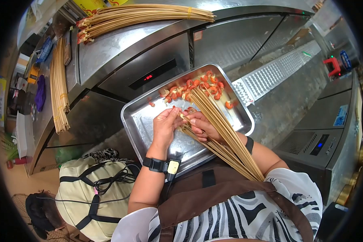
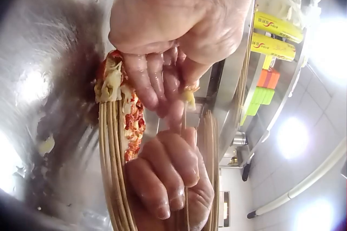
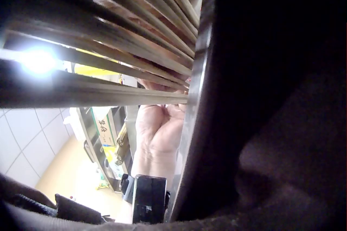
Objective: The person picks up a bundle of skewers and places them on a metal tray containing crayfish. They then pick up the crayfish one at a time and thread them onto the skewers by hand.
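Red "-06" (dim) on fridge display (image 1: 152, 75)

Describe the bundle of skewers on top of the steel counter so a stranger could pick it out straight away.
Start at the long steel counter running along the back, above the tray. On its top lies a thick bundle of skewers, stretched lengthwise with red-tipped ends pointing left. Unlike the bare bundle of sticks on the side counter, it carries food at one end and a yellow band near the other.

The right wrist view is mostly blocked by dark cloth and blurred skewers (image 3: 108, 52); the right hand itself seems hidden there.
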